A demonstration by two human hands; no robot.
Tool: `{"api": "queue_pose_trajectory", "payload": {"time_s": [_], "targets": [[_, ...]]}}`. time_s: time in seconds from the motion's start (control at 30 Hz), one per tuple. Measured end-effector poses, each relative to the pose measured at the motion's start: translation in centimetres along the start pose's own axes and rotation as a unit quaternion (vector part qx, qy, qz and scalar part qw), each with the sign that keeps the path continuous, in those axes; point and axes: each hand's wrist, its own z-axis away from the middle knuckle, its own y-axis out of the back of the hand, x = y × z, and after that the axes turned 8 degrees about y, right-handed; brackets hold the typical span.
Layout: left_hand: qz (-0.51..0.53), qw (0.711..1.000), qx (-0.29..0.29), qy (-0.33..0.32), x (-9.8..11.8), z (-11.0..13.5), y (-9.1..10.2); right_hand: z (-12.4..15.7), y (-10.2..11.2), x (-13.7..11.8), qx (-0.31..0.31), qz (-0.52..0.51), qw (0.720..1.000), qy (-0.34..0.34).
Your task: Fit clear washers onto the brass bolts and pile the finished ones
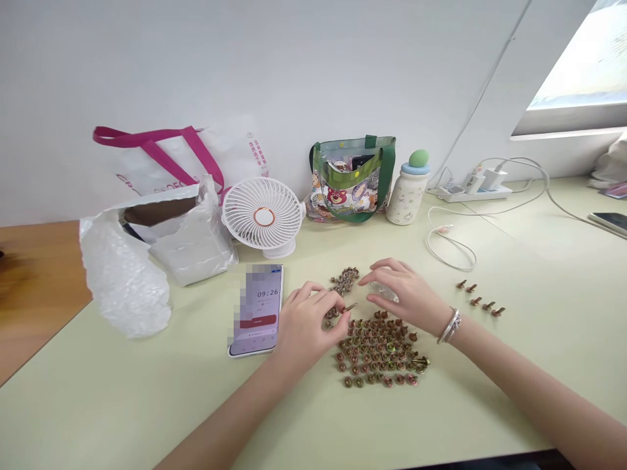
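My left hand [311, 323] pinches a small brass-coloured screw [351, 307] between thumb and forefinger, its shank pointing right. My right hand [399, 290] hovers just right of it, fingers curved and spread apart. A clear, shiny piece, maybe plastic [385, 291], shows between its fingers and thumb; whether they touch it cannot be made out. Below both hands, many screws [375, 356] stand head-down in rough rows on the table. A loose heap of screws [345, 279] lies behind the left fingertips, partly hidden by them.
A phone [257, 313] showing 09:26 lies left of my left hand. Behind stand a white fan [264, 215], a patterned bag [350, 183] and a bottle [408, 192]. Several screws [476, 301] lie apart at right. A power strip [473, 192] trails cables; a bubble-wrap pouch [127, 281] sits left.
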Motion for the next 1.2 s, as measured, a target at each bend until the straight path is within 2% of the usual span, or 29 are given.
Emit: {"api": "queue_pose_trajectory", "payload": {"time_s": [0.1,0.2,0.37,0.57,0.7,0.8,0.93,1.03,1.2], "targets": [[0.001,1.0,-0.008,-0.006,-0.1,0.0,0.0,-0.4,-0.1,-2.1,0.021,-0.077,0.997,0.008],[0.006,1.0,-0.016,-0.016,-0.1,0.0,0.0,-0.5,-0.1,-2.9,0.042,-0.101,0.994,0.008],[0.007,0.999,-0.03,-0.012,-0.1,-0.1,0.1,-0.3,0.3,-1.7,0.046,-0.093,0.995,0.0],[0.004,1.0,-0.026,-0.008,-0.3,-0.2,0.2,-0.1,0.9,-0.5,-0.044,-0.033,0.998,0.017],[0.008,1.0,-0.017,-0.019,-0.4,-0.2,0.1,0.0,1.1,-0.7,-0.069,-0.025,0.996,0.046],[0.008,1.0,-0.014,-0.022,-0.4,-0.2,0.1,-0.3,1.0,-0.7,-0.074,-0.032,0.995,0.057],[0.002,1.0,-0.014,-0.02,-0.4,-0.2,0.2,-1.6,0.3,-0.2,-0.05,-0.038,0.998,0.014],[-0.001,1.0,-0.011,-0.021,-0.4,-0.2,0.2,-2.9,-0.7,0.3,-0.045,-0.002,0.999,-0.01],[-0.007,1.0,-0.002,-0.03,-0.6,-0.3,0.1,-4.2,-1.7,0.6,-0.054,0.038,0.998,-0.004]]}}
